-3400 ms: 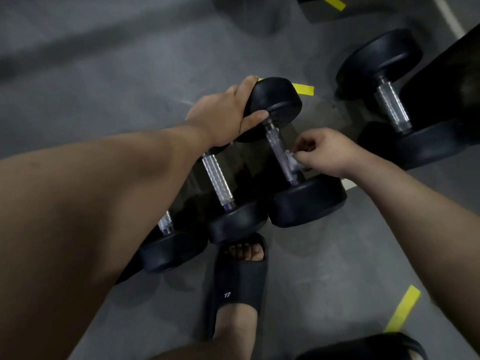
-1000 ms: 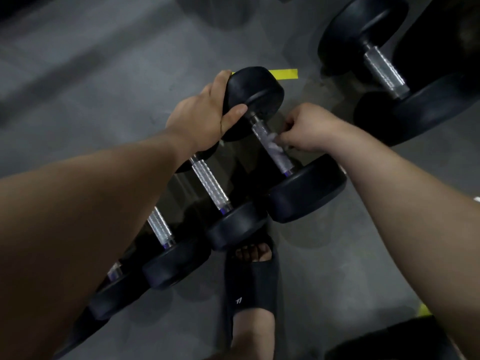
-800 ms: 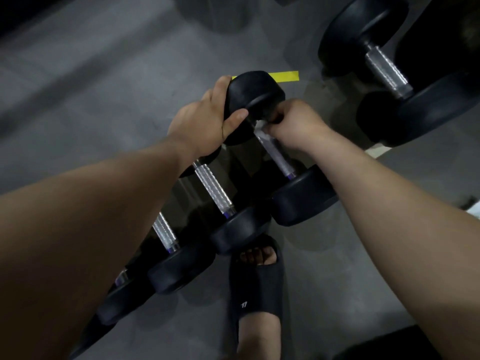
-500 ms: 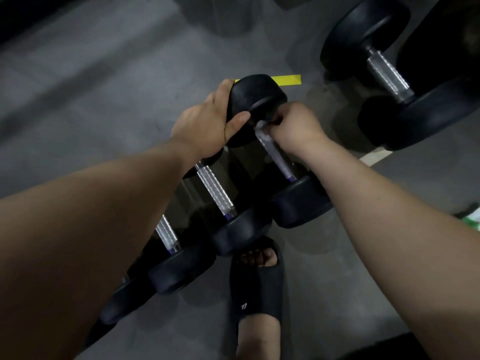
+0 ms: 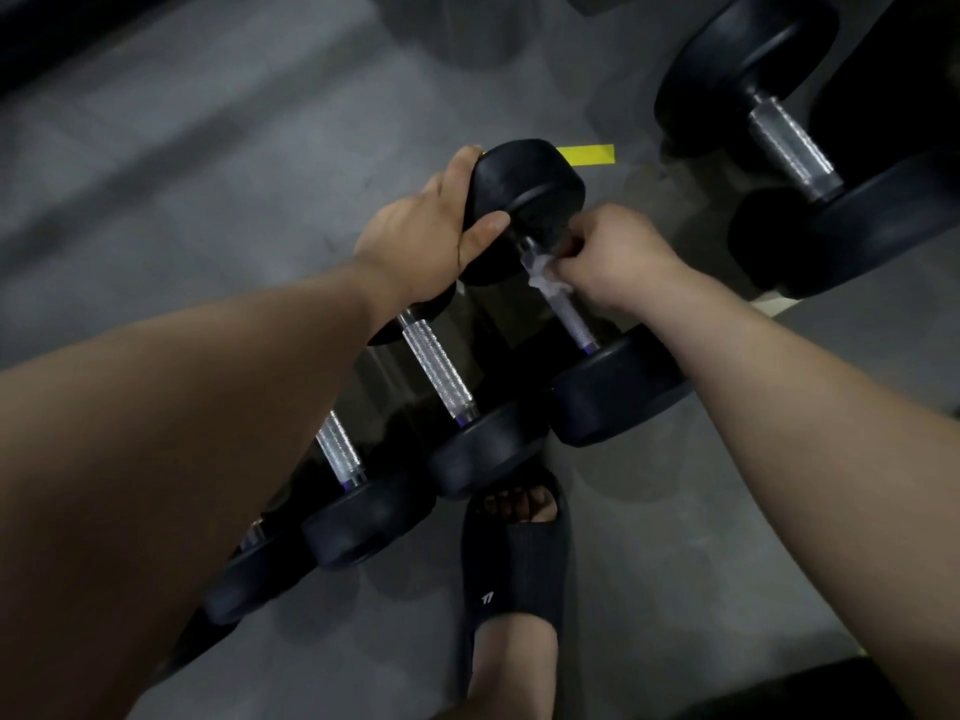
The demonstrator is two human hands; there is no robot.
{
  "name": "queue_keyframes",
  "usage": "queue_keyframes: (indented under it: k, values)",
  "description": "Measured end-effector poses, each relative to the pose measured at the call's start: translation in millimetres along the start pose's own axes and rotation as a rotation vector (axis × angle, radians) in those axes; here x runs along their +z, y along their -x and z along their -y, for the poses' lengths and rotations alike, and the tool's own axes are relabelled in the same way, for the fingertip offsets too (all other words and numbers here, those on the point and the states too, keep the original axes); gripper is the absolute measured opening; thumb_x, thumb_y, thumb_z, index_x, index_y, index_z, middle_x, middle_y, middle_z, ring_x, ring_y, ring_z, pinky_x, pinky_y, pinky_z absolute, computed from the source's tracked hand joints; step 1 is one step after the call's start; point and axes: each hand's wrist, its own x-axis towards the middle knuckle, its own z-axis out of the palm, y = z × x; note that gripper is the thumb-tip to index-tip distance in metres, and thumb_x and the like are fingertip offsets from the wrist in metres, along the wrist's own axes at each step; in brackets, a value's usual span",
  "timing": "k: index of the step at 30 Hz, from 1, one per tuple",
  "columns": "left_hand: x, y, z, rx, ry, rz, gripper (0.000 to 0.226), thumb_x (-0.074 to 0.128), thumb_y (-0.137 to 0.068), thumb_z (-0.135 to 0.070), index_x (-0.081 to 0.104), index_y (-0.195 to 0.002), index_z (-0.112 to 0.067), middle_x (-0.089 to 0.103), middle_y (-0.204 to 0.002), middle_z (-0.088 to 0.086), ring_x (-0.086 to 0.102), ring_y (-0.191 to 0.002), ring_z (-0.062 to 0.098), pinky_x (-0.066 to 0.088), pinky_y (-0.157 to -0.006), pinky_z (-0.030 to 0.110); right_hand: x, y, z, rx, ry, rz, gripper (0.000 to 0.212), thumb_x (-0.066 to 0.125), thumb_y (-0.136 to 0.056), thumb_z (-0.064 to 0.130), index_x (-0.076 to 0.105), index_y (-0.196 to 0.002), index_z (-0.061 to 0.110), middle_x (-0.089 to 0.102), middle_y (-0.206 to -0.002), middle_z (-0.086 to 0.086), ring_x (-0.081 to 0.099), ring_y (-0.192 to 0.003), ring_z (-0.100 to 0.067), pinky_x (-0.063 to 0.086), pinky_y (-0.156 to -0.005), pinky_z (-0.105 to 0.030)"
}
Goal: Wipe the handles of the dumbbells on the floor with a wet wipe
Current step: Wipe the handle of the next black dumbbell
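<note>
Grey floor [image 5: 249,179] beyond dumbbell [image 5: 524,192] and wipe [image 5: 543,270]

Bare forearms [image 5: 208,433]; one foot [image 5: 519,504] wears a black open-toe slide [image 5: 519,563] with white logo [image 5: 487,597].

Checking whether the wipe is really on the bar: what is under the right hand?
A crumpled white wet wipe pokes out from under the right hand, against the far end of the dumbbell handle. The hand hides the rest of the wipe; the handle's near part shows bare.
</note>
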Motion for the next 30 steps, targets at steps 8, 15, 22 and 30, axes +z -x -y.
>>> queue_keyframes:
  k: [8,15,22,30]
  values:
    - [-1,-1,-2,-0.021,0.062,0.023,0.076,0.033,-0.096,-0.071,0.021,-0.154,-0.023,0.055,-0.136,0.016,0.06,-0.113,0.043,0.047,-0.088,0.05,-9,22,-18,-0.018,0.132,0.135,0.019,0.079,-0.078,0.029,0.064,-0.074,0.018,0.063,-0.074,0.003,0.063,-0.08,-0.023,0.045,-0.063,-0.03]
    - [-2,17,-43,-0.023,0.136,-0.397,0.057,0.059,-0.089,-0.037,0.049,-0.138,-0.009,0.052,-0.131,0.011,0.047,-0.121,0.031,0.041,-0.103,0.041,-16,45,-33,-0.004,-0.183,-0.121,0.017,0.076,-0.083,0.035,0.069,-0.081,0.02,0.068,-0.075,0.009,0.062,-0.071,-0.006,0.049,-0.066,-0.024]
    - [13,36,-101,-0.203,1.06,0.132,0.011,0.069,-0.096,-0.025,0.066,-0.101,-0.016,0.069,-0.081,0.0,0.066,-0.072,0.014,0.059,-0.074,0.035,-12,77,-48,-0.05,-0.392,-0.237,0.008,0.076,-0.082,0.023,0.068,-0.083,0.022,0.069,-0.076,0.009,0.063,-0.072,-0.006,0.053,-0.07,-0.028]
    - [22,43,-92,-0.221,0.955,0.169,0.023,0.072,-0.09,-0.011,0.074,-0.103,-0.029,0.071,-0.095,-0.001,0.067,-0.081,0.007,0.06,-0.086,0.035,-2,90,-53,-0.045,-0.409,-0.301,0.007,0.067,-0.089,0.018,0.064,-0.09,0.024,0.067,-0.09,0.011,0.062,-0.086,-0.004,0.047,-0.076,-0.014]
